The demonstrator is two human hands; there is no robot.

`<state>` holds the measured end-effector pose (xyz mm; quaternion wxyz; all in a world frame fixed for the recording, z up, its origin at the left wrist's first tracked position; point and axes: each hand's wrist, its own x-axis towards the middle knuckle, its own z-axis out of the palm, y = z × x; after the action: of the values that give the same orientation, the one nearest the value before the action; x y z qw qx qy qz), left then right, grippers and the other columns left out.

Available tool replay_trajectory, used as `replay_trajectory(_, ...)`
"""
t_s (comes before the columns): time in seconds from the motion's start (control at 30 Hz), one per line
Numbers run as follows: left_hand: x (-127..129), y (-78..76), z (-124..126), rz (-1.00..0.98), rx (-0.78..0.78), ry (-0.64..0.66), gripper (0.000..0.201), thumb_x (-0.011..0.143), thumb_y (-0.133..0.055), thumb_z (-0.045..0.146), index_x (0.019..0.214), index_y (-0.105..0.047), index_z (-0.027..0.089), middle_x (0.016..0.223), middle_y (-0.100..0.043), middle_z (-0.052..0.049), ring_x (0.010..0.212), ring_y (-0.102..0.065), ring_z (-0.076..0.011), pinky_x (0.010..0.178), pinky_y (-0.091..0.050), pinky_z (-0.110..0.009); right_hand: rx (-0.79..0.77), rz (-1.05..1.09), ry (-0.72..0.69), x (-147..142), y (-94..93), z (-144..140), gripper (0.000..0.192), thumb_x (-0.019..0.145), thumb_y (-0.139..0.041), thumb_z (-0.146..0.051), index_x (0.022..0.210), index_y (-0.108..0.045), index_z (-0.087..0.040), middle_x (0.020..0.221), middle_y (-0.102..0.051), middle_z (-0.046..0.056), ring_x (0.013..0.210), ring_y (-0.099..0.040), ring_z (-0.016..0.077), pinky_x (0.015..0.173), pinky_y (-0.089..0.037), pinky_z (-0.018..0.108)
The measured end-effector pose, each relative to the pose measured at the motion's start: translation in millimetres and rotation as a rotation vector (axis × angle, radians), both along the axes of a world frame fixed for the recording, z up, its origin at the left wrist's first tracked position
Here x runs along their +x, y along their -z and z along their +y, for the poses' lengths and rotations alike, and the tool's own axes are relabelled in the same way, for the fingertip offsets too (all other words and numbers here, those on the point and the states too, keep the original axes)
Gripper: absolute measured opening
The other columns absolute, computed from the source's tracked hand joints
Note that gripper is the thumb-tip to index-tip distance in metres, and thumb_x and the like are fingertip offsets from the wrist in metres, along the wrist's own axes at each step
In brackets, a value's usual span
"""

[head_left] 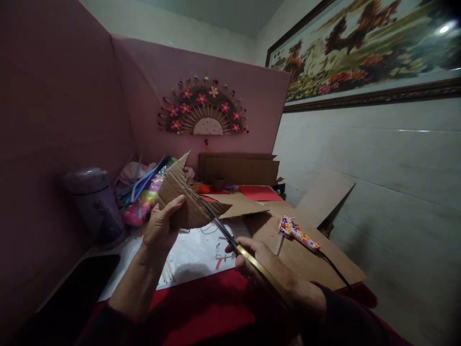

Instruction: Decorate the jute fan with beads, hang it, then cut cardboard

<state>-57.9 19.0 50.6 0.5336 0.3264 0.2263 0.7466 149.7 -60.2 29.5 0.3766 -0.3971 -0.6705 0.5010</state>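
My left hand [163, 226] grips a piece of brown corrugated cardboard [180, 197], its thumb lying on the front face. The piece is raised above the table and has a pointed top corner and a curved, ragged right edge. Closed round the gold handle of a pair of scissors [225, 230] is my right hand [262, 262]. The dark blades reach up and left to the lower right part of the cardboard, where a narrow pointed strip sticks out to the right. How far apart the blades are is hard to make out.
A flowered glue gun [298, 234] with a black cord lies on a cardboard sheet [324, 269] at the right. Scraps lie on white paper [190, 259]. Craft supplies [139, 197] and a purple tumbler [94, 206] stand left. A decorated fan [201, 108] hangs on the pink backdrop.
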Motion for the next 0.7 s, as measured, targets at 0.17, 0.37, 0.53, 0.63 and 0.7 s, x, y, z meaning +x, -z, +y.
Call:
replay_trajectory(0.17,2.0,1.7,-1.9,0.03,-0.031,0.066,0.033,0.058,-0.078,0.01,0.089,-0.069,0.014,0.079,-0.073,-0.001,0.067,-0.067,-0.013,0.062,-0.057,-0.02,0.012,-0.023,0.014,-2.1,2.8,2.4,0.068,0.066,-0.057,-0.072,0.098,-0.054,-0.013,0.066,-0.044,-0.003,0.052,-0.033,0.0069,0.045,-0.026,0.021)
replay_trajectory(0.37,3.5,0.6,-5.2,0.042,-0.048,0.095,0.037,0.06,-0.077,0.01,0.096,-0.068,0.015,0.085,-0.073,-0.002,0.07,-0.067,-0.0138,0.064,-0.058,-0.022,0.055,-0.044,0.075,-6.7,8.6,4.5,0.064,0.064,-0.063,-0.067,0.095,-0.058,-0.012,0.068,-0.048,-0.001,0.056,-0.036,0.0084,0.049,-0.027,0.022)
replay_trajectory(0.53,3.0,0.4,-5.1,0.048,-0.054,0.091,0.039,0.06,-0.077,0.01,0.097,-0.067,0.015,0.085,-0.073,-0.002,0.07,-0.067,-0.013,0.064,-0.058,-0.021,0.038,-0.033,0.142,-9.8,13.8,5.5,0.054,0.063,-0.068,-0.059,0.091,-0.062,-0.013,0.069,-0.054,0.0,0.058,-0.043,0.0105,0.052,-0.032,0.023)
replay_trajectory(0.63,2.6,1.7,-4.7,0.055,-0.05,0.095,0.041,0.058,-0.078,0.009,0.098,-0.067,0.015,0.084,-0.073,-0.001,0.07,-0.067,-0.0125,0.065,-0.057,-0.021,0.034,-0.025,0.151,-10.4,18.5,7.5,0.055,0.063,-0.069,-0.058,0.094,-0.062,-0.013,0.075,-0.058,0.003,0.063,-0.049,0.0134,0.054,-0.036,0.024)
replay_trajectory(0.7,2.8,2.8,-4.9,0.071,-0.055,0.113,0.04,0.058,-0.079,0.01,0.097,-0.067,0.015,0.082,-0.073,-0.001,0.069,-0.067,-0.0129,0.063,-0.057,-0.02,0.047,-0.013,0.133,-11.1,21.0,9.1,0.059,0.064,-0.067,-0.06,0.099,-0.06,-0.013,0.077,-0.059,0.005,0.066,-0.051,0.0148,0.056,-0.038,0.025)
